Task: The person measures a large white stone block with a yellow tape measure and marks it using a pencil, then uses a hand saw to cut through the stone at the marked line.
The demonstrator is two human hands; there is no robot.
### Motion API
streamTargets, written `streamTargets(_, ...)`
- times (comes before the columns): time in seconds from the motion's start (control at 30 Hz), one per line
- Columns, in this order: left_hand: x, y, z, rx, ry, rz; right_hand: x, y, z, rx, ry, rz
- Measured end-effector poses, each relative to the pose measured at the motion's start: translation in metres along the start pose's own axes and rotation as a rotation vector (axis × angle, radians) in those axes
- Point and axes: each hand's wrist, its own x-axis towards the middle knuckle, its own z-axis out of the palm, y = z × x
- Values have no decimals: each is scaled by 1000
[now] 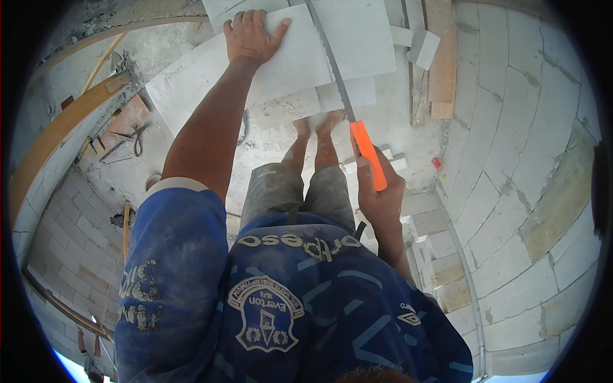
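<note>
A pale white block [290, 60] lies across other white slabs in front of me. My left hand [251, 37] rests palm down on it, fingers spread, near its far edge. My right hand [381, 198] is wrapped around the orange handle of a handsaw [366, 153]. The toothed grey blade runs away from me along the block's right edge, against another white slab [361, 38]. The blade's far tip is cut off by the top of the picture. From this angle I cannot tell how deep the blade sits.
My bare feet stand just on the near side of the blocks. Small white offcuts [423, 50] lie beside a wooden plank [442, 64] at right. A block wall [511, 159] rises further right; a curved-looking wooden beam [57, 140] and a brownish board [129, 115] are at left.
</note>
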Motion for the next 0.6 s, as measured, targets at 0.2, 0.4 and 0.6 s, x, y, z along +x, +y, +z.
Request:
streamTargets(0.2,0,12,7,-17,-42,4,70,1,31,-43,-88,133)
streamTargets(0.4,-3,-1,3,-15,-21,-5,-28,18,-15,19,-90,83)
streamTargets(0.6,5,10,0,-38,3,24,67,13,17,-6,-85,106)
